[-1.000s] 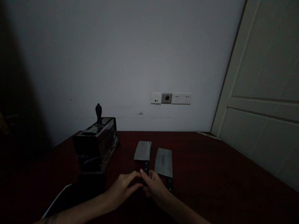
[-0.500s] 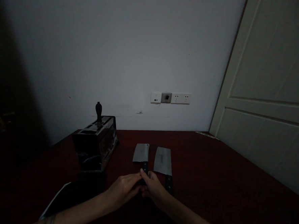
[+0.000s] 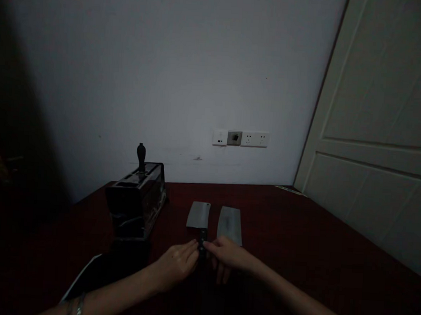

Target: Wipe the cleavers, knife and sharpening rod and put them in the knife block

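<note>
A small cleaver lies flat, its blade pointing away and its black handle toward me. On the handle's left side rest the fingertips of my left hand, fingers held close together and not wrapped round it. My right hand is at the handle's right side, thumb and forefinger by it, the other fingers hanging loose and apart. It covers the handle of a larger cleaver, whose blade lies flat just beyond. Neither hand visibly grips the handle.
A black knife block stands at the left with one dark handle rising from its top. In front of it lies a dark item with a pale edge. The dark red table meets a wall with sockets and a white door.
My hands have parted from around the small cleaver's handle, baring more of it. The right hand has moved right and up, over the larger cleaver's handle. Both cleavers look unmoved.
</note>
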Motion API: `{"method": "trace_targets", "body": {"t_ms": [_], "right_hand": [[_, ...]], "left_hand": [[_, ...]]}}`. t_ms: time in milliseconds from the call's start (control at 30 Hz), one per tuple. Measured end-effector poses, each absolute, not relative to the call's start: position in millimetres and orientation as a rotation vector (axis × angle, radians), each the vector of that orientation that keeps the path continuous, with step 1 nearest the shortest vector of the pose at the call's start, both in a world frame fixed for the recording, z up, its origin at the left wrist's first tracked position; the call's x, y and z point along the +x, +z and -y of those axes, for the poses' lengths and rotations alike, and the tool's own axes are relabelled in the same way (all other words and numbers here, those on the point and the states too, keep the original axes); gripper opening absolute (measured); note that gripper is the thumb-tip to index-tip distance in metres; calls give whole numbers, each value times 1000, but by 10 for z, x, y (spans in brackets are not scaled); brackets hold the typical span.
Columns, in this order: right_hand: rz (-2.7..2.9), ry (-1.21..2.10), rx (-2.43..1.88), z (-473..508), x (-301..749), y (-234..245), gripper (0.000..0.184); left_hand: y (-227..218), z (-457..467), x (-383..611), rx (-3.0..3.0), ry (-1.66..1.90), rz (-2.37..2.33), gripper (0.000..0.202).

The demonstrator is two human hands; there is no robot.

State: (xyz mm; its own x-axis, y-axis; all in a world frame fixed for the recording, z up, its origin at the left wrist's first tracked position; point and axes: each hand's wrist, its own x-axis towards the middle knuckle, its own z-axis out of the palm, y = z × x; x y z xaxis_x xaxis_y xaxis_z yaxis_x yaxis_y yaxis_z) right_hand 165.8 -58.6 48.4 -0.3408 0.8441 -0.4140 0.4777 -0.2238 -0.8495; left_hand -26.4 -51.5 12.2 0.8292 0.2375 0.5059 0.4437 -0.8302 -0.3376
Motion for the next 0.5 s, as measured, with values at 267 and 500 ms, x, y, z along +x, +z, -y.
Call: {"method": "trace_targets", "body": {"t_ms": [267,500], "right_hand": [[2137,64,-1989,734,2418,597,35],[2038,234,-2011,798,2347,331,47]], "left_hand": [[361,521,-227,-2851,-342,475,44],[354,408,-189,-3027,-370,478,41]]}}
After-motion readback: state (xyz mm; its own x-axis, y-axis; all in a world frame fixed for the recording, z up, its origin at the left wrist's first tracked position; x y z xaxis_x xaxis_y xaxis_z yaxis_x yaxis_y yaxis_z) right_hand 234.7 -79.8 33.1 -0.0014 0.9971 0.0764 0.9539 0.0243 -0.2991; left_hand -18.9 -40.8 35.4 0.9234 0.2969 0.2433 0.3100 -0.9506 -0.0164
